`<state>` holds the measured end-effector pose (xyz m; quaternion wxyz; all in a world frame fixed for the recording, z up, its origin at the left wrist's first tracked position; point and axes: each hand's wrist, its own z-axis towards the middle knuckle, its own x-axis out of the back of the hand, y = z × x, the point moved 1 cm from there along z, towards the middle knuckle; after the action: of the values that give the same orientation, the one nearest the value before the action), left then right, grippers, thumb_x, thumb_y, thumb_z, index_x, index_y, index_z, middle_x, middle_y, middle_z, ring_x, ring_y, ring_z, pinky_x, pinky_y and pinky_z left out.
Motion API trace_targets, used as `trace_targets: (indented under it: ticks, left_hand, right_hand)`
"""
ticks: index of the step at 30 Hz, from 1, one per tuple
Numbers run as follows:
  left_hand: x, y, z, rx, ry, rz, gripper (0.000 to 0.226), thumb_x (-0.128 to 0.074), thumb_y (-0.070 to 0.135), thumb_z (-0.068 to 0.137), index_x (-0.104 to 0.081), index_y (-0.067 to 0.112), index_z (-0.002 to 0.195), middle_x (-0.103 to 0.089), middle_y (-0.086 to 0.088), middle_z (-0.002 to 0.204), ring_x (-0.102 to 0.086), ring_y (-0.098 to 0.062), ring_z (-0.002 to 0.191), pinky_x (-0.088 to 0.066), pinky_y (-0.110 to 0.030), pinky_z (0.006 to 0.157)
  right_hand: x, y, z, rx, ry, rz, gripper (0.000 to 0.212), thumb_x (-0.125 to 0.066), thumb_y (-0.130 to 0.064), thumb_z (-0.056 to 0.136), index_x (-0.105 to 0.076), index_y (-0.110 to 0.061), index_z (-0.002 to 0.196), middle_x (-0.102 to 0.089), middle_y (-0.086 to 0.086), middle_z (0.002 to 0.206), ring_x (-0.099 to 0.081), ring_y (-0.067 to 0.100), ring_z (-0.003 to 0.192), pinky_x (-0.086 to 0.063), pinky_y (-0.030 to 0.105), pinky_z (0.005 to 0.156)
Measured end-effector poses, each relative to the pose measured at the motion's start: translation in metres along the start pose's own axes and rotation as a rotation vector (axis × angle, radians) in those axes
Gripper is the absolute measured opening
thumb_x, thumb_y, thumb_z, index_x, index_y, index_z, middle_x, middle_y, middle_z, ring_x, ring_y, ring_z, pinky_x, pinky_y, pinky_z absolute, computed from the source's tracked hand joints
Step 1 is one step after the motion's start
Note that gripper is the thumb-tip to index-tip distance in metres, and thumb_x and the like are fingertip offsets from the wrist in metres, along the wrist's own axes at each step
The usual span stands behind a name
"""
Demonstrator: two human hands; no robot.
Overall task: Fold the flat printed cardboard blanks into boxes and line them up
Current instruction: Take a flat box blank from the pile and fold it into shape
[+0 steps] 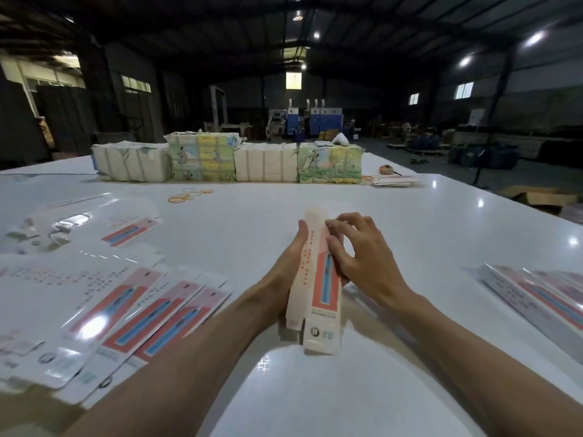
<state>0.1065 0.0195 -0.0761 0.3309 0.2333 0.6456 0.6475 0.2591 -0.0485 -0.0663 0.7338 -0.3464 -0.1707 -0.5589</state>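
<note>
1. One box (318, 279), part folded, at frame centre, raised just above the counter (410, 222). It is a long, narrow sleeve of cream card with a red and blue printed panel, and the near end flaps are loose.
2. Two hands on it. The left hand (291, 263) grips the left side, thumb lying along the edge, fingers hidden behind. The right hand (362, 253) has its fingers curled, the tips pinching the upper right edge.
3. Flat blanks (151, 316), lower left: three printed faces fanned and overlapping, glossy, with paler sheets under and beyond them. One more blank (131, 231) lies apart, upper left.
4. Right edge: a row of long printed pieces (536, 298). I can't tell the count, or whether they are folded.
5. Four strapped bundles (266, 164) sit side by side across the far counter, two plain and two pictured. Several yellow rubber bands (186, 195) lie loose in front.
6. The counter is white and glossy, open between the hands and the bundles. Its far right edge runs diagonally.
</note>
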Motion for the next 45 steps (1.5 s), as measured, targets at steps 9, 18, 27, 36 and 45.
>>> trace_targets:
  ticks: [9,18,27,36,45]
  left_hand:
    - [-0.002,0.007,-0.014,-0.008,0.039,-0.014,0.072,-0.024,0.077,0.096,-0.068,0.020,0.103,-0.074,-0.004,0.078,-0.073,-0.019,0.064,-0.060,-0.027,0.061]
    - [-0.003,0.005,-0.011,0.015,0.071,0.021,0.062,-0.030,0.067,0.105,-0.071,0.020,0.108,-0.078,-0.012,0.093,-0.078,-0.031,0.078,-0.063,-0.035,0.069]
    - [0.005,0.012,-0.009,-0.044,0.123,0.072,0.053,-0.034,0.058,0.107,-0.069,0.018,0.100,-0.077,-0.008,0.087,-0.073,-0.022,0.064,-0.059,-0.027,0.062]
    - [-0.006,0.014,-0.008,0.068,-0.157,-0.030,0.076,-0.025,0.067,0.103,-0.066,0.005,0.118,-0.074,-0.017,0.104,-0.073,-0.030,0.080,-0.061,-0.037,0.075]
    - [-0.005,0.017,-0.004,0.079,-0.367,-0.088,0.077,-0.030,0.076,0.093,-0.064,0.012,0.120,-0.073,-0.011,0.104,-0.072,-0.025,0.082,-0.060,-0.036,0.076]
  right_hand:
    - [0.003,-0.008,0.000,-0.004,-0.041,0.072,0.035,-0.064,-0.030,0.103,-0.071,-0.015,0.133,-0.061,-0.004,0.127,-0.046,0.004,0.120,-0.050,0.026,0.095]
    - [0.009,-0.004,0.007,-0.044,-0.003,0.172,0.018,-0.066,-0.026,0.102,-0.070,-0.013,0.114,-0.065,-0.002,0.122,-0.058,0.011,0.110,-0.055,0.027,0.090]
    - [0.007,-0.012,0.008,-0.062,-0.049,0.230,0.028,-0.060,-0.030,0.104,-0.072,-0.014,0.122,-0.063,-0.007,0.123,-0.053,0.006,0.113,-0.049,0.013,0.087]
    - [0.029,-0.018,0.017,-0.309,-0.006,0.546,0.008,-0.071,-0.019,0.099,-0.071,-0.014,0.093,-0.051,-0.002,0.128,-0.059,0.016,0.108,-0.058,0.016,0.062]
    - [0.044,-0.017,0.020,-0.394,-0.063,0.891,0.019,-0.070,-0.017,0.099,-0.078,-0.003,0.090,-0.060,-0.005,0.131,-0.065,0.021,0.113,-0.060,0.025,0.079]
